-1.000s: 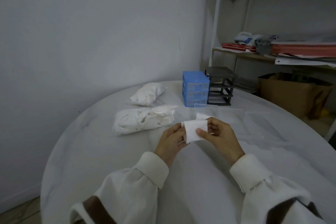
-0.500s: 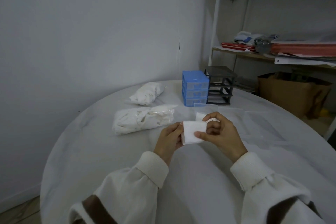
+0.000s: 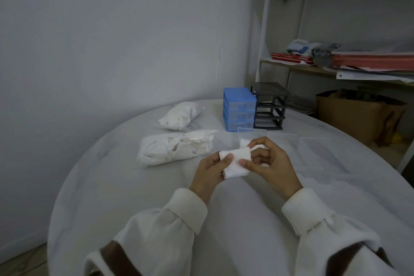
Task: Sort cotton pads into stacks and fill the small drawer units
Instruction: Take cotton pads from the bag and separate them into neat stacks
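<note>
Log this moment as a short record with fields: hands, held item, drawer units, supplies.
hands: left hand and right hand share a grip on one stack
held item: small stack of square white cotton pads, above the round white table
drawer units: blue plastic drawer unit, drawers in; dark grey drawer frame beside it
supplies: two clear bags of white pads

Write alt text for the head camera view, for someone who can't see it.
Both hands, left hand and right hand, pinch a small stack of white cotton pads above a round white table. Behind sit two bags of pads, a blue drawer unit and an empty black drawer frame.
</note>
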Tool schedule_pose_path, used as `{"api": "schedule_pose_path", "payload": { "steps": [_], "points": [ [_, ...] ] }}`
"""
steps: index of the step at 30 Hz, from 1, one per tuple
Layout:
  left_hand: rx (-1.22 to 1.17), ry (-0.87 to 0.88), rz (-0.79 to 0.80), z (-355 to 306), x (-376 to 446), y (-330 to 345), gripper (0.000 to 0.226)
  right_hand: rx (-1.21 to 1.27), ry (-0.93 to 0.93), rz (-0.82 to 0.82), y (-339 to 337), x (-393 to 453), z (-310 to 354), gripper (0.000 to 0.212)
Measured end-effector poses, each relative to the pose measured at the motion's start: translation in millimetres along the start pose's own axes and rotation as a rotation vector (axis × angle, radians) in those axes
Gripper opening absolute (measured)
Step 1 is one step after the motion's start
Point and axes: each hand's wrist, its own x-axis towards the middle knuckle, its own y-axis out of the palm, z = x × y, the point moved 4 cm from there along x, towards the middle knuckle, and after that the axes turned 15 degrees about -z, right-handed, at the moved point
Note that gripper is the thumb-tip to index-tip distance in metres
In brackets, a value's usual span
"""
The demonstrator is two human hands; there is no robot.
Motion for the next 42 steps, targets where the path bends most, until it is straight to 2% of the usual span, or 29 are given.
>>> {"api": "schedule_pose_path", "payload": {
  "steps": [3, 7, 11, 14, 19, 23, 28, 32, 35, 39, 42],
  "points": [
    [-0.033, -0.032, 0.001, 0.1, 0.0, 1.1, 0.014, 0.026, 0.019, -0.001, 0.0, 1.2, -2.6, 0.023],
    [-0.026, -0.005, 0.048, 0.8, -2.5, 2.5, 0.014, -0.062, 0.007, -0.015, 2.1, -0.4, -6.4, 0.019],
    [-0.013, 0.02, 0.039, 2.8, -0.1, 1.1, 0.016, -0.131, -0.021, -0.069, 2.5, -0.9, -4.6, 0.029],
    [-0.007, 0.029, 0.039, 2.6, 0.0, 0.9, 0.017, -0.12, 0.042, -0.087, 2.1, -0.6, -6.8, 0.03],
    [0.014, 0.047, 0.041, 3.9, -0.5, 0.7, 0.015, -0.091, 0.077, 0.009, 1.1, -0.6, -4.6, 0.022],
    [0.073, 0.083, -0.007, 5.1, 1.5, 1.4, 0.013, -0.113, 0.069, 0.048, -2.6, 2.4, -2.9, 0.025],
    [0.09, 0.135, -0.055, 7.1, 4.8, 4.1, 0.011, -0.161, -0.01, -0.047, -14.8, 10.1, -2.2, 0.027],
    [0.135, 0.222, -0.066, 4.1, 7.3, 4.3, 0.013, -0.167, -0.02, -0.181, -27.6, 17.6, 0.0, 0.023],
    [0.238, 0.315, -0.07, 4.3, 10.8, 6.4, 0.021, -0.141, 0.048, -0.285, -37.1, 24.7, -4.9, 0.017],
    [0.437, 0.483, -0.065, 0.4, 16.5, 17.0, 0.028, -0.13, 0.177, -0.322, -42.8, 38.3, -14.0, 0.017],
    [0.624, 0.654, 0.0, -4.2, 21.8, 27.9, 0.027, -0.185, 0.181, -0.336, -44.6, 52.9, -15.2, 0.018]
  ]
}}
